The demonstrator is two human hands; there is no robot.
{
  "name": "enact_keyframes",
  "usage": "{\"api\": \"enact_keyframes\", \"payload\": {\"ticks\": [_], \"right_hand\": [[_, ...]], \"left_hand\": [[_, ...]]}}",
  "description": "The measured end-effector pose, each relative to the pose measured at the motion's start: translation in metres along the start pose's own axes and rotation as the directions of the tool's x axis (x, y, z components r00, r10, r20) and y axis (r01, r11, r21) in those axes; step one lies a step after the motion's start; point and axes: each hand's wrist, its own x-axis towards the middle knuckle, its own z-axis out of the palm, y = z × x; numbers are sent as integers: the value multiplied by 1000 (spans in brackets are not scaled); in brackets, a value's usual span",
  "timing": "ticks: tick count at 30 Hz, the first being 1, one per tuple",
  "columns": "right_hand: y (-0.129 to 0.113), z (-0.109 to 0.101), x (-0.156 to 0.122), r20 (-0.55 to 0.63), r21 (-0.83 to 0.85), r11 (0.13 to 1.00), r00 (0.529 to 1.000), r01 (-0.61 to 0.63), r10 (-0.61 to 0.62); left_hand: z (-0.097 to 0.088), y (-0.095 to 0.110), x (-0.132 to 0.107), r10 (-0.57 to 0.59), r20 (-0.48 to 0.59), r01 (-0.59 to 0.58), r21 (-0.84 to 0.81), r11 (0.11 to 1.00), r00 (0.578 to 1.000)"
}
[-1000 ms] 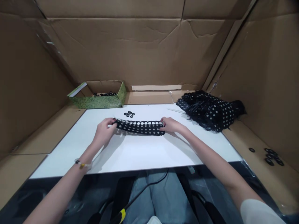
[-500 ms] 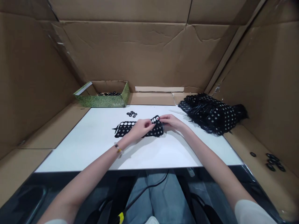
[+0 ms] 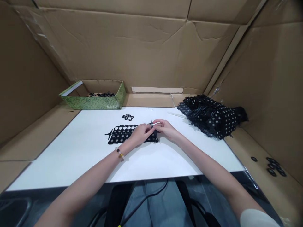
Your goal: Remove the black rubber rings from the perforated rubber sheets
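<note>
A black rubber sheet (image 3: 121,137) with rows of round holes and spots lies on the white table in front of me. My left hand (image 3: 141,133) rests across its right half, thumb and fingers pinched on the raised upper edge. At the sheet's right end, the fingertips of my right hand (image 3: 163,127) pinch the same edge, close against the left fingertips. A thin dark piece (image 3: 151,125) sticks up between the two hands; whether it is a ring or part of the sheet is unclear. Just beyond the sheet lies a small cluster of black rings (image 3: 128,118).
At the back left stands a green-sided box (image 3: 94,103) with black rings inside. A heap of black spotted sheets (image 3: 214,116) covers the back right. Several larger black rings (image 3: 271,172) lie on the cardboard at right. Cardboard walls (image 3: 132,50) enclose the table.
The sheet's right end has been lifted and bent between my fingertips, hiding its white holes there. My right hand has closed in on my left. The whole view has shifted slightly.
</note>
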Motion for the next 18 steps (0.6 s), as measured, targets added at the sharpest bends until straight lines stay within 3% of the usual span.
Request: {"api": "enact_keyframes", "payload": {"ticks": [6, 8, 10, 13, 15, 18], "right_hand": [[9, -1, -1, -45, -257, 960, 991, 110, -125], [12, -11, 2, -133, -420, 903, 977, 94, -164], [12, -23, 6, -242, -492, 870, 954, 36, -176], [9, -35, 8, -302, -324, 943, 953, -71, -32], [7, -35, 7, -285, -221, 969, 957, -111, 45], [5, -30, 5, -330, -198, 973, 943, -120, 49]], "left_hand": [[6, 1, -2, -8, 3, 8, 12, 1000, 1000], [3, 1, -1, -25, -85, 22, -34, 999, 996], [-6, -4, 2, -87, -239, 59, -123, 991, 967], [-28, -25, 12, -204, -457, 149, -154, 977, 866], [-41, -46, 17, -212, -476, 234, -14, 972, 853], [-48, -74, 19, -255, -436, 384, 241, 891, 863]]}}
